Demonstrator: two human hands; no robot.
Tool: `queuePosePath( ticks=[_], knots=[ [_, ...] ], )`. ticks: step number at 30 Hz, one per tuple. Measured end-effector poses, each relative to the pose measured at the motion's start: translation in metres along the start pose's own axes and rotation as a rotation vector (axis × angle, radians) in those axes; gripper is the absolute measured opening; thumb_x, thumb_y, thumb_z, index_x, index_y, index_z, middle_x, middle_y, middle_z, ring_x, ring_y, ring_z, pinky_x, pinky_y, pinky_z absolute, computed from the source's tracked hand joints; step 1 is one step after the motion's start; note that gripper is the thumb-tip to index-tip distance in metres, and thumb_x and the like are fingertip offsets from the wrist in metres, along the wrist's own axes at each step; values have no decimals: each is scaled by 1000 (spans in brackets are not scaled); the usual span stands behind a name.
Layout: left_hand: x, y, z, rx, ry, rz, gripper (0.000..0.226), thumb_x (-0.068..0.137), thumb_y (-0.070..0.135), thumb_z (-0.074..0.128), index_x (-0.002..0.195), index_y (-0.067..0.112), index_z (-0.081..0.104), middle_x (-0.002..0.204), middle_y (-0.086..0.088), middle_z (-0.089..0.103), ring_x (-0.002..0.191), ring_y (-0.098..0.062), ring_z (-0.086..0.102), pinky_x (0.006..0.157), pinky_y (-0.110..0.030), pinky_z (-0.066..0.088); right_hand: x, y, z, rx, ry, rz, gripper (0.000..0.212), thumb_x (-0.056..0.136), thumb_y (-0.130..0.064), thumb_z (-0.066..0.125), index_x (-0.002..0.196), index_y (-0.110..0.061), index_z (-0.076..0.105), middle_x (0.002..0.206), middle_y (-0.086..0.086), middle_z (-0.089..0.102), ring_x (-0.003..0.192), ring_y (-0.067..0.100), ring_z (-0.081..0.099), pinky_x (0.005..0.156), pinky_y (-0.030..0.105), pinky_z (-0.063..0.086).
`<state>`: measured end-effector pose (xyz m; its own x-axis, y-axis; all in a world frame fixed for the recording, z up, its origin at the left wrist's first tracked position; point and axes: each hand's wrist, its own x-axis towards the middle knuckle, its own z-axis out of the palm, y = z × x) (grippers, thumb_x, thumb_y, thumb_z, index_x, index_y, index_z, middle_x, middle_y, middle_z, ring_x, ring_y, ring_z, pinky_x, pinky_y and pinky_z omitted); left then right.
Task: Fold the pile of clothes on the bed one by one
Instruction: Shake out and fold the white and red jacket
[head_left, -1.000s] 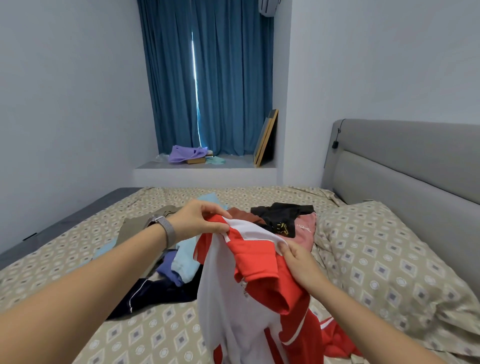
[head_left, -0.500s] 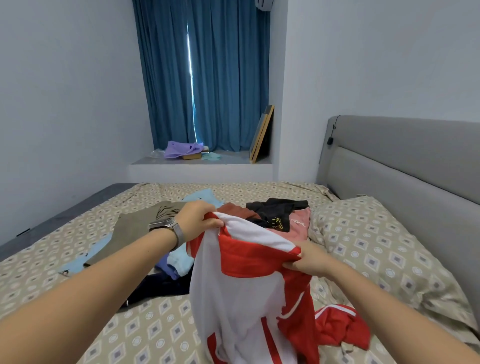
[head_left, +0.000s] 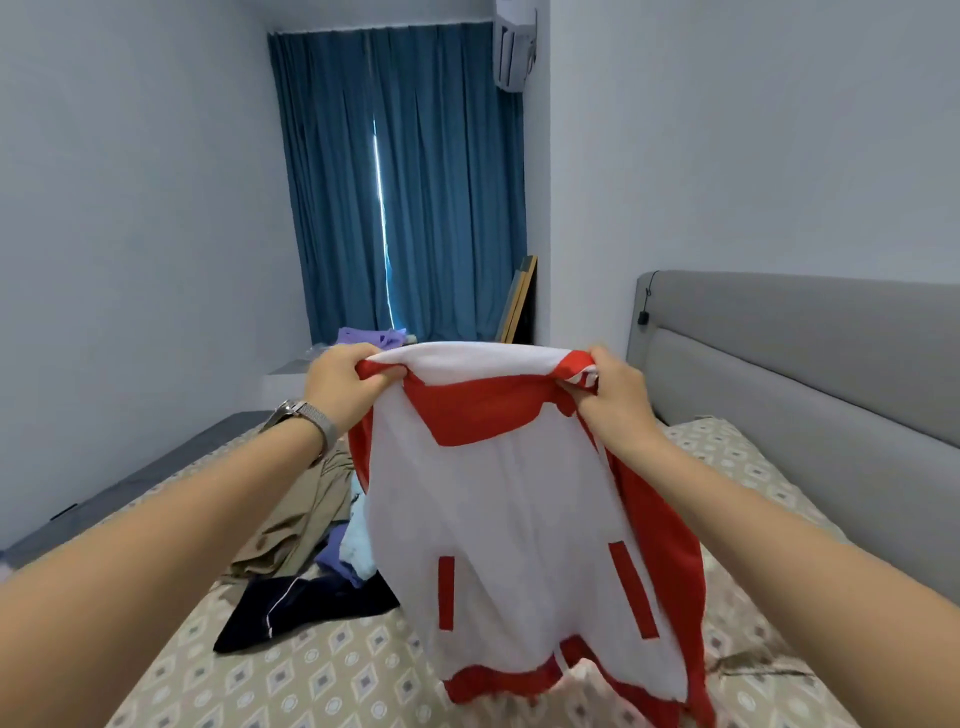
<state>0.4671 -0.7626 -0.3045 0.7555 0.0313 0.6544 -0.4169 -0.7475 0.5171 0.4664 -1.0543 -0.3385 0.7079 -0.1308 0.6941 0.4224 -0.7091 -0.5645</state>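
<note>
Both hands clenched on the jacket (head_left: 519, 519): left hand (head_left: 345, 384) pinches one shoulder, right hand (head_left: 613, 389) the other, collar edge stretched level between them. Jacket hangs long axis downward, hem just above the bed (head_left: 322, 670). Open sheet lies below; the pile (head_left: 311, 561) crowds the left side, so lay it down nearer the right.
</note>
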Motion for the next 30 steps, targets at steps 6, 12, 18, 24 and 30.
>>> queuePosePath(
  ticks=[6,12,18,24,30],
  knots=[
    [30,61,-61,-20,158,111,18,87,32,69,88,15,73,80,-1,65,78,-18,57,63,-22,42,41,-53,-42,32,144,-112,25,92,-25,65,97,-5,52,90,7,58,78,22,49,62,24,27],
    [42,56,-48,-38,55,37,22,84,35,71,84,14,71,82,-5,68,79,-20,61,70,-32,53,50,-39,-30,36,88,-8,25,93,-30,63,100,-7,55,89,2,56,81,21,51,65,25,32],
    [34,-36,50,164,-300,-117,33,80,41,75,86,8,73,83,-11,70,81,-28,62,64,-32,41,28,54,29,-270,-303,119,36,89,-52,57,86,-18,68,87,7,69,90,30,63,65,32,41],
    [40,-131,168,278,-703,-106,30,71,35,84,76,15,62,73,1,58,70,-15,53,56,-20,34,31,155,106,-286,-670,353,84,63,-83,55,86,-5,71,83,8,70,82,23,64,80,36,49],
    [54,-214,277,-132,-596,-295,24,56,19,59,73,33,69,68,17,67,66,0,58,62,-11,43,36,250,162,3,-863,409,82,76,-24,83,144,-21,37,133,-5,47,114,8,46,76,-4,35]
  ],
)
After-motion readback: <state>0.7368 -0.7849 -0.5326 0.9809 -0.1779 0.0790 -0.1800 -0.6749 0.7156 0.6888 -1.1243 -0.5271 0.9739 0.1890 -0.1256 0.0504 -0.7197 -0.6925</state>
